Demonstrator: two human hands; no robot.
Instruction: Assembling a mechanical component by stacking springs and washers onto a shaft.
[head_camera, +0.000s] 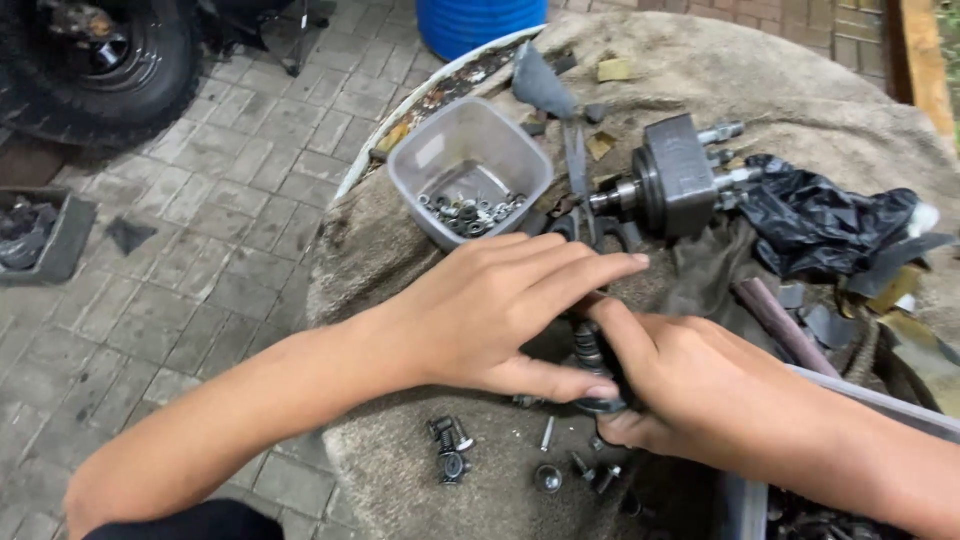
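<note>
Head view: the right hand (690, 385) has its grip closed round a dark, ribbed metal cylinder (590, 350), long axis upright; the left hand (490, 310) lies flat over its top, fingers outstretched, gripping nothing.

An outdoor repair yard or street-side mechanic's workshop. Grey paving bricks (200, 250) underfoot, a vehicle tyre (95, 60) at the edge, a blue barrel (480, 20). Makeshift round bench draped in dirty sackcloth (800, 90), strewn with a metal pump part (675, 185), a plastic tub of nuts (468, 175), loose bolts (450, 450).
</note>
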